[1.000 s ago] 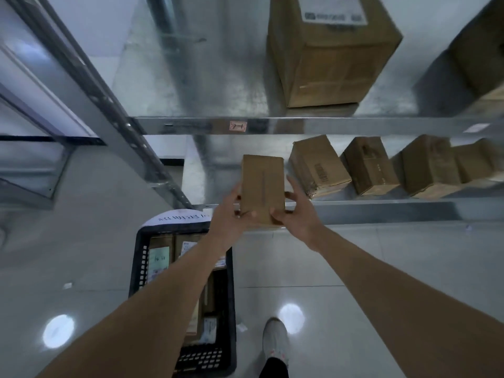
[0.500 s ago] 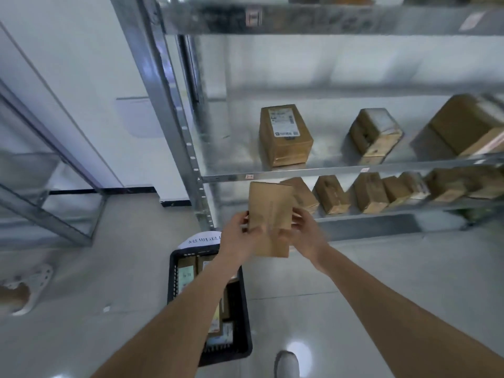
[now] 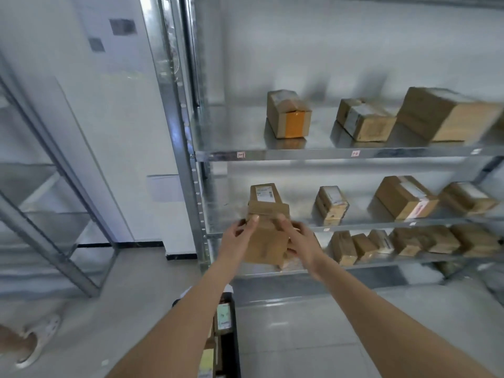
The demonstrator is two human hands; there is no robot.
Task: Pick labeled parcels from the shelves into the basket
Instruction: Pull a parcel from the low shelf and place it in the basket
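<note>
Both my hands hold a small brown cardboard parcel [image 3: 266, 238] in front of the metal shelves [image 3: 341, 154]. My left hand [image 3: 237, 241] grips its left side and my right hand [image 3: 298, 244] grips its right side. No label shows on the face turned to me. Just behind it, a labeled parcel [image 3: 264, 193] lies on the middle shelf. The black basket [image 3: 230, 342] stands on the floor below, mostly hidden by my left forearm, with labeled parcels inside.
Several brown parcels fill three shelf levels to the right, among them one with orange tape [image 3: 289, 114]. A shelf upright [image 3: 174, 126] rises at the left. A second rack [image 3: 46, 203] stands far left. A person's sandalled foot [image 3: 30, 342] shows at bottom left.
The view has tilted up, so higher shelves show and the basket has slid low in frame. The parcel stays held in both hands, now raised in front of the middle shelf.
</note>
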